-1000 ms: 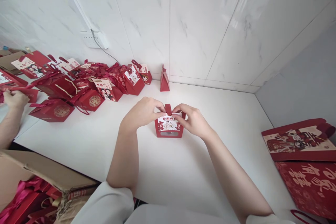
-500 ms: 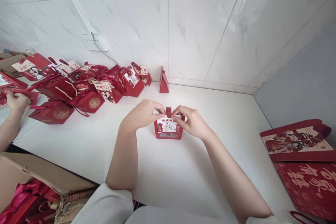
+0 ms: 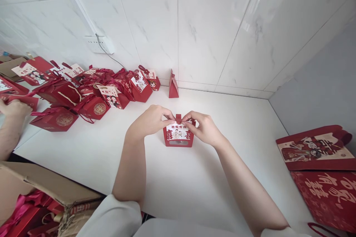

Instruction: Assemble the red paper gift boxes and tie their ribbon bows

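Note:
A small red gift box (image 3: 179, 143) stands upright on the white table, its front printed with a couple, red characters and a clear window near the base. At the top edge, my left hand (image 3: 152, 121) pinches the box just left of its red ribbon loop (image 3: 178, 118). On the other side of the loop, my right hand (image 3: 202, 127) pinches the same top edge between thumb and fingers. The fingertips partly cover the box's upper corners.
Many red gift boxes (image 3: 93, 108) crowd the left of the white table (image 3: 222, 177). One narrow red box (image 3: 173, 87) stands by the tiled wall. Red gift bags (image 3: 322, 192) lie at right, a cardboard carton (image 3: 55, 185) at lower left. Another person's hand (image 3: 16, 109) touches red packaging at far left.
My hands and the gift box stay practically in place. The other person's hand at far left has shifted slightly further left.

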### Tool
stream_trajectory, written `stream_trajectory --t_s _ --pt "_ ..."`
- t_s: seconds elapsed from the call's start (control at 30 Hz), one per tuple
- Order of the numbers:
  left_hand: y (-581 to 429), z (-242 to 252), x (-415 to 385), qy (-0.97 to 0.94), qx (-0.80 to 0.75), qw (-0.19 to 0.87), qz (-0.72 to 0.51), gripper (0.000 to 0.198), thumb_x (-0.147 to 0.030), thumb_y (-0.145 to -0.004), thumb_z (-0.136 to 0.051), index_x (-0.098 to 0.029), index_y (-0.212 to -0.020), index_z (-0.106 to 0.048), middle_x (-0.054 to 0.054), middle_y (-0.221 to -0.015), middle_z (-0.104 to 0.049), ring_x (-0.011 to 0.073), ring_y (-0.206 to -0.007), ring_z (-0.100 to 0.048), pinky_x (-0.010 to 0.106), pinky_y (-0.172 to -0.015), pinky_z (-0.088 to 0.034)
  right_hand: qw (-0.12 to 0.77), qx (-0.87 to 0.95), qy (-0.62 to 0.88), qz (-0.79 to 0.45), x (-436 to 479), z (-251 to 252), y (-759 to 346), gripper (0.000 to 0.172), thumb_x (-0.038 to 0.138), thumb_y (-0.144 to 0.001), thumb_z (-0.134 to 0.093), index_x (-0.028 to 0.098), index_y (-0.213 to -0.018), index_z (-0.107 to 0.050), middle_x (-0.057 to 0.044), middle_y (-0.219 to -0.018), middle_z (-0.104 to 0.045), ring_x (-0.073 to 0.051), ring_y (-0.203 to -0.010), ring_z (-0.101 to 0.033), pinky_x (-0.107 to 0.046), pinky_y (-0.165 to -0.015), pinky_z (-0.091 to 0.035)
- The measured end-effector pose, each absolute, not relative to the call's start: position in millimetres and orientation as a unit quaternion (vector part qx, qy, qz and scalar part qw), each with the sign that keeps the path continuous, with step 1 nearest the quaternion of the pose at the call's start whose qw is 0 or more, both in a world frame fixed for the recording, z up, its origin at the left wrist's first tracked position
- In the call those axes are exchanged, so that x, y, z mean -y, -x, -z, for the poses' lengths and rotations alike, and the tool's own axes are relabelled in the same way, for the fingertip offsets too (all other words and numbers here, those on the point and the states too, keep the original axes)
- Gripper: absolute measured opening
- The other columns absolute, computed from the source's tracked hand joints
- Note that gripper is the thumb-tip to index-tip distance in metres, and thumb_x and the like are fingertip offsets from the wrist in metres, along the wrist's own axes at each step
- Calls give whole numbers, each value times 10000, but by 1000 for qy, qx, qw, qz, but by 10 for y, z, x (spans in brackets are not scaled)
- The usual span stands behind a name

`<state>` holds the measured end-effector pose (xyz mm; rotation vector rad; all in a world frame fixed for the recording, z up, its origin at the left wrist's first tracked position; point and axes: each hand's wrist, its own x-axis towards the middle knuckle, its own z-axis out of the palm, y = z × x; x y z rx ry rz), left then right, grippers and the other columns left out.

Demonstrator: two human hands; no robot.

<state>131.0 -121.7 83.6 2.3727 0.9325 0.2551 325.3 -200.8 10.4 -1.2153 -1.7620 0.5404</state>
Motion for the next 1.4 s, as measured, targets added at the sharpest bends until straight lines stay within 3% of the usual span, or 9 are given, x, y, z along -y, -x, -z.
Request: stream_trajectory --t_s 0.13,0.33,0.63,0.73,0.87,1.07,1.2,1.4 --pt "-1300 -822 1182 -884 -346 305 -78 242 -371 -808 -523 -209 -797 -703 14 -816 -698 152 -682 -563 259 -627 -393 452 704 492 -243 1994 -91 -3236 99 243 -905 -488 219 -918 -583 -13 -873 -665 -148 -741 -610 -259 -635 -462" --pt "-1414 -638 1022 -869 -327 341 -146 263 -387 -850 -452 -178 -859 -612 30 -883 -651 166 -819 -573 274 -740 -422 512 650 530 -183 1891 53 -3198 161 291 -924 -457 220 -975 -592 -20 -909 -670 -156 -747 -608 -270 -662 -463" --pt "-1568 -443 931 -815 -264 476 -198 269 -369 -861 -455 -170 -1006 -564 44 -964 -602 145 -864 -561 246 -738 -429 534 592 581 -162 1828 136 -3242 198 346 -926 -459 226 -967 -612 -14 -888 -665 -153 -720 -581 -258 -613 -443" --pt "-1585 -460 961 -830 -282 448 -178 281 -415 -839 -483 -163 -874 -603 21 -830 -594 130 -732 -532 233 -636 -395 537 595 574 -166 1835 127 -3246 168 339 -922 -469 225 -965 -586 -12 -907 -659 -147 -724 -579 -253 -608 -444" --pt "-1605 -460 975 -844 -314 391 -191 366 -469 -830 -479 -154 -658 -553 -21 -588 -437 98 -549 -388 241 -523 -286 531 610 567 -158 1843 127 -3241 138 308 -928 -463 229 -977 -565 -11 -905 -648 -146 -713 -567 -255 -604 -438" --pt "-1605 -417 922 -836 -294 419 -199 377 -425 -834 -488 -149 -577 -481 -27 -560 -363 90 -539 -338 241 -528 -258 506 690 504 -122 1845 148 -3273 250 176 -951 -360 244 -1046 -581 -41 -966 -598 -167 -832 -568 -288 -719 -456" --pt "-1595 -401 904 -831 -287 435 -192 352 -395 -845 -485 -148 -595 -492 -20 -580 -385 94 -556 -350 243 -536 -261 457 732 495 -106 1852 154 -3308 372 106 -929 -328 282 -1123 -593 -51 -964 -542 -168 -815 -553 -289 -695 -463" --pt "-1600 -415 921 -826 -286 448 -188 362 -406 -841 -494 -151 -586 -472 -24 -571 -376 94 -555 -354 240 -533 -266 433 742 504 -88 1865 148 -3308 423 72 -913 -330 296 -1176 -574 -55 -989 -527 -180 -857 -553 -297 -715 -469"
